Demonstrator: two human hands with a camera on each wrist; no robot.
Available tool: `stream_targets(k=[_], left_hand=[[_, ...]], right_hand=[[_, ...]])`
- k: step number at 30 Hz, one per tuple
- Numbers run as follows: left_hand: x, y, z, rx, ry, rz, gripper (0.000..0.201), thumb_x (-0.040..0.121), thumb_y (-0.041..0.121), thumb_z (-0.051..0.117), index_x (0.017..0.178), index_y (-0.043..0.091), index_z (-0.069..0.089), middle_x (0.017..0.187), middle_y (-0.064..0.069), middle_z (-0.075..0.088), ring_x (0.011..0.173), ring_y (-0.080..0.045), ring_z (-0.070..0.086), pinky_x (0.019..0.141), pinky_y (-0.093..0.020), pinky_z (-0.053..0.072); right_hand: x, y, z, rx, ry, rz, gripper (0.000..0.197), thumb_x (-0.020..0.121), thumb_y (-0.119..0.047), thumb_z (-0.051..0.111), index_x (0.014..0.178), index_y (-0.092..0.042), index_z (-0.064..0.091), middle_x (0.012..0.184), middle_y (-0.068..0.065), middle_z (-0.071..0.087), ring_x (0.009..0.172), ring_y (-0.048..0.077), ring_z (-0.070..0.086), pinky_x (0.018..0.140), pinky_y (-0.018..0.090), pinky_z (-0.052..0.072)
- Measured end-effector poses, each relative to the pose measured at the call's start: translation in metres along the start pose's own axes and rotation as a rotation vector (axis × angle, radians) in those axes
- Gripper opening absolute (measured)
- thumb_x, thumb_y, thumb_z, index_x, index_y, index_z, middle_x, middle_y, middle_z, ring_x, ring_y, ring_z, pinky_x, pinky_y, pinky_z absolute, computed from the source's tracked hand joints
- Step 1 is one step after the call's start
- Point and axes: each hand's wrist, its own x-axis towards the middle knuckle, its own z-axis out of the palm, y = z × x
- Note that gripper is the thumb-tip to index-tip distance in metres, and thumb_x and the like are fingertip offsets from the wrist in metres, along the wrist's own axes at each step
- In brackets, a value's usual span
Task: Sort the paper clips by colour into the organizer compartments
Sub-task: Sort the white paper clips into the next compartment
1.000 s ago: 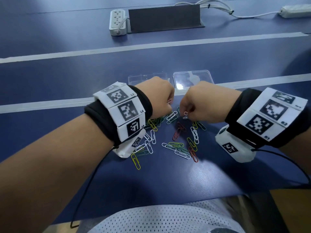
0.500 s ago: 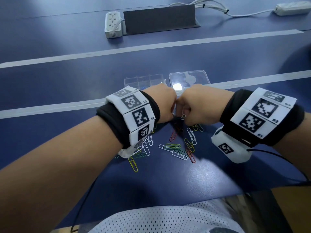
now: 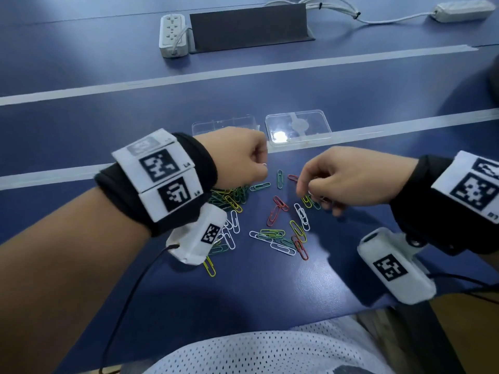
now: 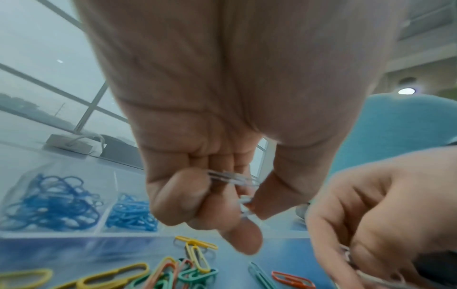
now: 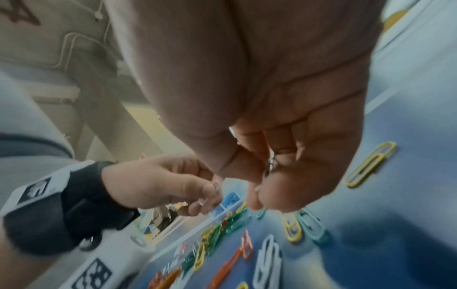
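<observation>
Left hand [image 4: 205, 187] pinching white clips [image 4: 232, 179], organizer [image 4: 99, 233] holding blue clips [image 4: 49, 203]

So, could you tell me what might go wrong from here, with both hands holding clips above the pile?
1. The left hand pinches several white clips loosely; one could slip back into the pile.
2. Clips in the pile lie tangled, so picking one may drag along another colour.
3. The organizer sits behind the left hand, and its two visible compartments hold blue clips; a hurried drop of white ones there would mix colours.
</observation>
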Motion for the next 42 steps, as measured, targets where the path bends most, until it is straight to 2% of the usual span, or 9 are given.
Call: stream_targets(k=[7,12,19,23,29,32,36,40,42], left_hand=[[-0.019,-0.016,-0.007,0.004,-0.109,-0.066,0.014,0.088,0.02,0.045,0.08,0.023,0.056,0.06,0.008,0.049,0.056,-0.004,0.044,0.056,-0.019,0.036],[-0.036,-0.028,-0.005,0.056,-0.167,-0.06,0.008,0.077,0.023,0.053,0.07,0.022,0.053,0.053,0.006,0.051,0.052,-0.006,0.045,0.06,-0.024,0.041],[-0.042,-0.032,0.006,0.258,-0.196,0.042,0.016,0.073,0.037,0.069,0.089,0.034,0.068,0.053,0.009,0.048,0.051,0.001,0.042,0.054,-0.021,0.035],[-0.04,-0.032,0.009,0.294,-0.16,0.058,0.012,0.076,0.035,0.067,0.086,0.03,0.071,0.055,0.012,0.047,0.051,0.0,0.041,0.063,-0.021,0.04],[-0.045,-0.033,0.012,0.265,-0.18,0.066,0.012,0.072,0.028,0.06,0.065,0.023,0.052,0.057,0.008,0.048,0.054,-0.004,0.042,0.05,-0.02,0.034],[-0.044,-0.03,0.007,0.186,-0.167,0.038,0.021,0.072,0.029,0.058,0.061,0.021,0.042,0.057,0.006,0.045,0.053,-0.007,0.04,0.051,-0.023,0.032],[-0.029,-0.025,-0.008,0.14,-0.1,-0.002,0.009,0.079,0.029,0.055,0.073,0.023,0.05,0.062,0.006,0.047,0.058,-0.01,0.043,0.064,-0.024,0.034],[-0.001,-0.023,-0.024,0.078,0.077,-0.04,0.013,0.084,0.023,0.051,0.09,0.021,0.063,0.078,0.003,0.052,0.079,-0.02,0.048,0.074,-0.024,0.036],[0.012,-0.022,-0.027,0.057,0.134,-0.07,0.016,0.085,0.022,0.051,0.092,0.02,0.065,0.084,0.0,0.055,0.082,-0.021,0.049,0.074,-0.024,0.036]], right_hand=[[-0.005,-0.011,0.014,-0.266,0.068,-0.033,0.02,0.08,-0.028,0.055,0.072,-0.016,0.069,0.056,-0.001,0.069,0.056,0.006,0.059,0.065,0.021,0.049],[-0.002,-0.016,0.023,-0.442,0.126,-0.121,0.012,0.074,-0.019,0.063,0.064,-0.025,0.06,0.074,0.002,0.069,0.075,0.023,0.063,0.068,0.026,0.05],[0.004,-0.025,0.023,-0.496,0.085,-0.142,0.015,0.07,-0.018,0.064,0.069,-0.03,0.055,0.066,-0.009,0.056,0.069,0.018,0.056,0.056,0.023,0.039],[0.006,-0.031,0.014,-0.406,0.086,-0.181,0.013,0.074,-0.019,0.063,0.081,-0.03,0.061,0.064,-0.011,0.054,0.058,0.001,0.047,0.055,0.016,0.037],[0.016,-0.029,-0.003,-0.103,-0.026,-0.088,0.018,0.081,-0.012,0.055,0.079,-0.024,0.068,0.061,-0.002,0.062,0.053,0.012,0.057,0.052,0.014,0.044],[0.028,-0.03,-0.01,0.069,-0.071,-0.077,0.016,0.084,-0.004,0.054,0.078,-0.013,0.065,0.07,0.011,0.059,0.058,0.021,0.053,0.054,0.022,0.049],[0.05,-0.043,-0.021,0.142,0.046,-0.103,0.01,0.084,0.001,0.056,0.083,-0.005,0.064,0.066,0.01,0.057,0.053,0.019,0.052,0.045,0.018,0.051],[0.071,-0.058,-0.031,0.11,0.144,-0.11,0.01,0.077,-0.002,0.067,0.076,-0.011,0.069,0.068,0.006,0.065,0.059,0.018,0.063,0.063,0.025,0.059],[0.077,-0.064,-0.033,0.103,0.119,-0.096,0.013,0.078,0.0,0.067,0.087,-0.009,0.068,0.077,0.007,0.067,0.062,0.015,0.064,0.058,0.021,0.057]])
